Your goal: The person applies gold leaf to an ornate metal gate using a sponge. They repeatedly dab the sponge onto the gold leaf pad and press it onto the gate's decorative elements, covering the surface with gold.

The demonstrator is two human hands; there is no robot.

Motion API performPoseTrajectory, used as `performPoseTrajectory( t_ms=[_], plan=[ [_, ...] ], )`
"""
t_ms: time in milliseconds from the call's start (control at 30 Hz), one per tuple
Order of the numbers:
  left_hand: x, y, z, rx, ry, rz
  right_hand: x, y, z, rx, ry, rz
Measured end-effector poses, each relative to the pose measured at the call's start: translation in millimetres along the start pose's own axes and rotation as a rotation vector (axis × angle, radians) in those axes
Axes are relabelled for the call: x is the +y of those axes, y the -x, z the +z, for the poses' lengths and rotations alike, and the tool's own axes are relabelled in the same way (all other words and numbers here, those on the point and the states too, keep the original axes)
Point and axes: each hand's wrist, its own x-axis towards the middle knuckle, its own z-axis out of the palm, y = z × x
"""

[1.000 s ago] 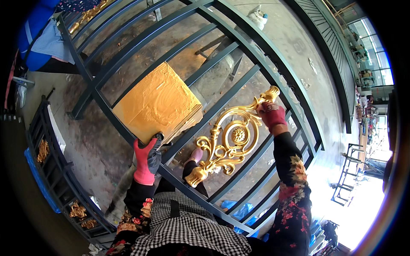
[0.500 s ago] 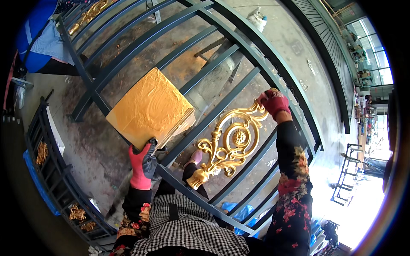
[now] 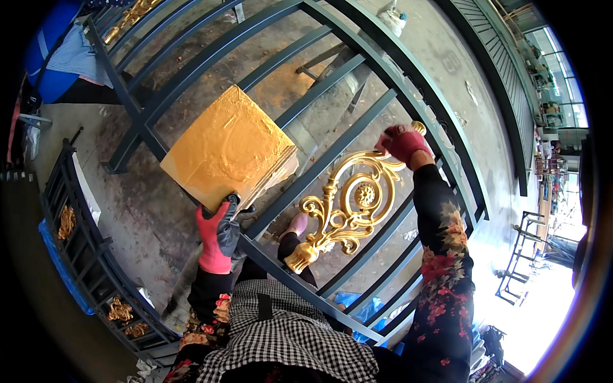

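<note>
My left hand [image 3: 216, 236], in a red glove with a dark palm, grips the near corner of a thick square slab [image 3: 233, 147]. Wet-looking gold paint coats its top, and its torn side edge appears layered. A gold scroll ornament [image 3: 365, 195] with a rosette in a ring is set between bars of the dark metal railing [image 3: 348, 140]. My right hand [image 3: 402, 144], in a dark red glove, is closed at the ornament's far end, beside a gold tip [image 3: 419, 127]. Whatever its fingers hold is hidden.
Another dark railing panel [image 3: 86, 263] with gold ornaments stands at the left. A person in blue [image 3: 59, 54] is at the upper left, near a second gold ornament [image 3: 131, 19]. A wooden-legged support [image 3: 319, 59] shows beneath the bars. Blue plastic [image 3: 361, 307] lies below the near bars.
My right hand has shifted slightly along the ornament's far end, uncovering the gold tip beside it. My left hand still holds the slab. The whole view has moved a little.
</note>
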Motion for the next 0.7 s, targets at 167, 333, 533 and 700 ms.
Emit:
performPoseTrajectory(
  t_ms=[167, 333, 533, 700],
  plan=[
    [-8.6, -1.9, -7.8, 0.044, 0.030, 0.041, 8.4, 24.2, 16.6, 0.127, -0.026, 0.014],
    [-5.9, -4.0, -10.7, 0.001, 0.021, 0.022, 32.4, 52.7, 38.6, 0.355, 0.315, -0.021],
    [-1.6, -0.4, -3.3, -0.020, -0.079, 0.033, 22.9, 56.0, 49.6, 0.467, 0.314, -0.236],
    [-4.3, 0.8, -2.4, -0.038, -0.002, -0.005, 11.8, 56.7, 51.5, 0.551, 0.320, -0.369]
  ],
)
